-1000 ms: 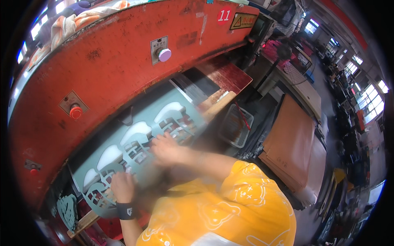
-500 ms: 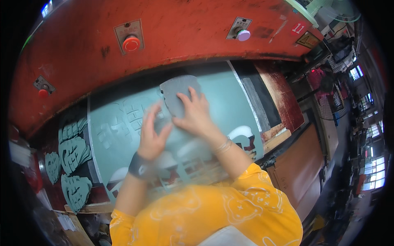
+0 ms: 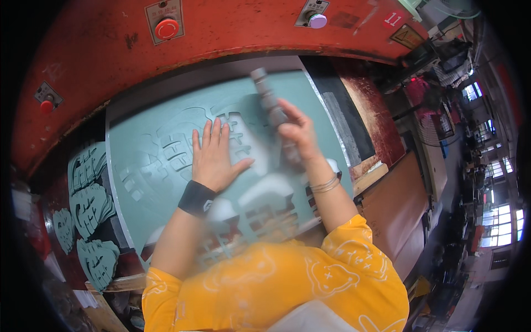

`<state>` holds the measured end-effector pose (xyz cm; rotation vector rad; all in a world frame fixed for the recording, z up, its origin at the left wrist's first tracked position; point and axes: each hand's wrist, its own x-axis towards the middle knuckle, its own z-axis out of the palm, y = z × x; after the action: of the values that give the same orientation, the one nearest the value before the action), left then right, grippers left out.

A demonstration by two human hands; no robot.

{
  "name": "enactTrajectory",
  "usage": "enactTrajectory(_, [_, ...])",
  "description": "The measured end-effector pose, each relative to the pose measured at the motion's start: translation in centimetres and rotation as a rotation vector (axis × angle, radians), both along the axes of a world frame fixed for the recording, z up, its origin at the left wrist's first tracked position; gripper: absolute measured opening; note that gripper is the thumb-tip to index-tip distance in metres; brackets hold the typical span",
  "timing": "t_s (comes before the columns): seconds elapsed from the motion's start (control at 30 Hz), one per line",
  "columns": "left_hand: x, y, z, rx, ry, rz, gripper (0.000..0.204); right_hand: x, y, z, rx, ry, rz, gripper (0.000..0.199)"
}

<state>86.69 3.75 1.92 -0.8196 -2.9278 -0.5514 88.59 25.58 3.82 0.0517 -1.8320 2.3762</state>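
My left hand (image 3: pixel 213 160) lies flat on a pale green sheet (image 3: pixel 301 102), fingers stretched out and thumb apart. Beside its fingertips and thumb is a slotted, shoe-upper-like cut-out (image 3: pixel 240 138) in the sheet. My right hand (image 3: pixel 301 135) grips a grey cutting die (image 3: pixel 264 91), tipped up on its edge above the sheet. Motion blurs the die, and its lower part is partly hidden by the hand. Other cut outlines mark the sheet to the left, and open cut holes run along its near side.
Stacks of cut green pieces (image 3: pixel 93 209) lie left of the sheet. An orange-red press beam (image 3: pixel 232 33) with a red push button (image 3: pixel 166 29) and a pale purple button (image 3: pixel 317 21) spans the far side. Brown sheet material (image 3: pixel 395 191) lies at the right.
The grey die, which lay flat under my right hand, is now lifted and tipped upright, shifted right. A slotted cut-out shows where it was. My left hand has settled flat on the sheet.
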Motion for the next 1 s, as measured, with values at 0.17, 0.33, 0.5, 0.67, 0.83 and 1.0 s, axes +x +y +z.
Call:
enactTrajectory(0.17, [-0.1, 0.4, -0.4, -0.028, 0.035, 0.007, 0.093, 0.2, 4.6, 0.9, 0.278, -0.038, -0.111, 0.064])
enactTrajectory(0.33, [-0.4, -0.1, -0.4, 0.011, 0.066, -0.025, 0.091, 0.4, 5.4, 0.3, 1.156, -0.032, -0.24, 0.066])
enactTrajectory(0.5, [0.6, 4.1, 2.0, 0.167, -0.054, -0.191, 0.076, -0.2, 5.7, 0.2, 0.845, -0.018, -0.3, 0.066])
enactTrajectory(0.67, [0.6, 7.5, 3.2, 0.434, -0.13, -0.2, 0.065, -0.1, 6.4, 0.0, 0.796, 0.034, -0.286, 0.066])
enactTrajectory(0.83, [1.9, 2.3, 1.8, 0.447, -0.443, 0.03, 0.059, -0.3, 6.8, 0.2, 0.75, 0.044, -0.256, 0.063])
enactTrajectory(1.0, [4.1, 1.7, 1.0, 0.319, -0.347, -0.073, 0.045, -0.7, 5.4, 0.1, 1.161, 0.02, -0.249, 0.06])
